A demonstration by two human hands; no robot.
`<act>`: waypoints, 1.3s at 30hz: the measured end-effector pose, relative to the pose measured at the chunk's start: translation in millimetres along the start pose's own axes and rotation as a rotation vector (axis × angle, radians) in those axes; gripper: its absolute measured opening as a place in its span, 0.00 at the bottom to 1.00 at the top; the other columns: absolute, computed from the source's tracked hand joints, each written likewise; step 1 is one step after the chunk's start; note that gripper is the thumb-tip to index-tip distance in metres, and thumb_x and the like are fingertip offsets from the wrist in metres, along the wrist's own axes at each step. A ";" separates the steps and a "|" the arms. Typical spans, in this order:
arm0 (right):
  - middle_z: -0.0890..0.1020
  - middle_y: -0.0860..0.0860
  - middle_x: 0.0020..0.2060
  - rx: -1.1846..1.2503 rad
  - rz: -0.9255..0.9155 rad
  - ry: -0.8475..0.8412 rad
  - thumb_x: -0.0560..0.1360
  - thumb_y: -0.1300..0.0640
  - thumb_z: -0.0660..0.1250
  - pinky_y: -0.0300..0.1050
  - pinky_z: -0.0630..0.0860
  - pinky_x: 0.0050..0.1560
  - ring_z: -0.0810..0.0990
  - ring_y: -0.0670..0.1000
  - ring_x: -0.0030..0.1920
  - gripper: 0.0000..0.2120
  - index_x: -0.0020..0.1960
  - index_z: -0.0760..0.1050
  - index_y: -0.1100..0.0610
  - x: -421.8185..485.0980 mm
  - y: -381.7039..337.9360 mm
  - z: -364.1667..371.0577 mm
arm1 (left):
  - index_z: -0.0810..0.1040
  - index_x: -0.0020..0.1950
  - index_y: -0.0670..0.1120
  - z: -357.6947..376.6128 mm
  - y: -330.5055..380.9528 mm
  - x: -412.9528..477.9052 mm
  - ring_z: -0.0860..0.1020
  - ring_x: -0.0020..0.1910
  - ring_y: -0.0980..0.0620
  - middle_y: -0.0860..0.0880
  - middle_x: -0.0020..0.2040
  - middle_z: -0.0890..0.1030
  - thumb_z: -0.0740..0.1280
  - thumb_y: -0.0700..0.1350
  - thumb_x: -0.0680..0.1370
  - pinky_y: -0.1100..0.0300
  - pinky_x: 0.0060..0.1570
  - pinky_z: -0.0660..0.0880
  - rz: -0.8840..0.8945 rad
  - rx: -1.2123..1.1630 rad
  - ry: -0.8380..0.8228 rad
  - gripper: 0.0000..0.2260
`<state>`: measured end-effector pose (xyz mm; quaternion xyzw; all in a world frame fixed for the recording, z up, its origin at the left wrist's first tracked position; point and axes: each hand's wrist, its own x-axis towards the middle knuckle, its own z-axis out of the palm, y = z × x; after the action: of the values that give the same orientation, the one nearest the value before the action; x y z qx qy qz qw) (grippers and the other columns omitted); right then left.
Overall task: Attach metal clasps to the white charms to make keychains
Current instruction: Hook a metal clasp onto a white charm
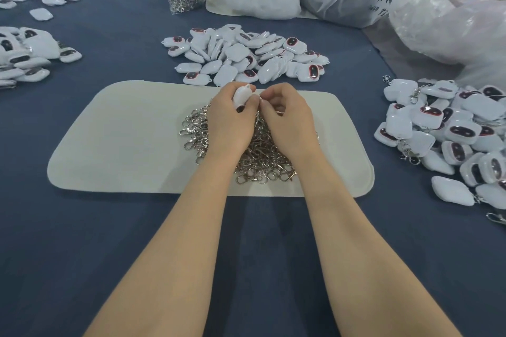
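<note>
Here we are over the pale mat [109,145]. Our left hand [232,123] holds a white charm [242,96] just above the heap of metal clasps [262,167], fingers curled round its body and its little hanging loop poking up at the top. Our right hand [287,120] sits tight beside it, fingertips pinched together right at the charm's upper edge. Whether a clasp sits between them we cannot tell, because the knuckles hide it. This charm looks like a smooth, glossy plastic shell: light, rigid and, we'd judge, a bit slippery. The broad flat faces are the place to hold it, which leaves the small loop free, and that thin tab is likely the weak point if twisted. The clasps look hard and springy, and they probably snag on one another in that heap, so they're best taken one at a time by the ring end. Ahead lies the pile of loose charms [246,55], and off to the right the finished keychains [443,131] lie heaped on the blue cloth [123,63].
</note>
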<state>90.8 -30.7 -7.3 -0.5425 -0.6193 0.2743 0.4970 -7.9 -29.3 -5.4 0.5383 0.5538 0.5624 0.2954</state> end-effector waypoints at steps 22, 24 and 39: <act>0.76 0.42 0.38 0.017 0.003 0.061 0.76 0.61 0.66 0.28 0.70 0.41 0.75 0.40 0.40 0.05 0.46 0.71 0.53 -1.1 0.6 5.6 | 0.73 0.51 0.48 -0.5 -1.1 -2.3 0.74 0.39 0.63 0.58 0.42 0.75 0.68 0.39 0.76 0.72 0.41 0.71 -0.003 -0.022 0.022 0.07; 0.76 0.43 0.38 0.013 0.008 0.056 0.76 0.61 0.66 0.29 0.70 0.42 0.75 0.42 0.41 0.05 0.46 0.70 0.54 -1.4 0.5 5.8 | 0.73 0.50 0.49 -0.4 0.1 -3.2 0.74 0.40 0.67 0.60 0.41 0.75 0.67 0.39 0.76 0.77 0.39 0.68 0.049 0.010 0.029 0.07; 0.79 0.47 0.43 0.009 0.040 0.028 0.78 0.62 0.62 0.36 0.73 0.46 0.77 0.46 0.44 0.06 0.53 0.74 0.55 -2.2 -3.9 7.1 | 0.72 0.49 0.49 0.1 -0.1 -4.5 0.72 0.36 0.71 0.60 0.39 0.74 0.67 0.40 0.77 0.77 0.37 0.67 0.091 0.030 0.070 0.06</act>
<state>82.6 -32.4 -7.2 -0.5564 -0.6001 0.2791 0.5024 -6.7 -33.4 -6.8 0.5474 0.5471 0.5853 0.2418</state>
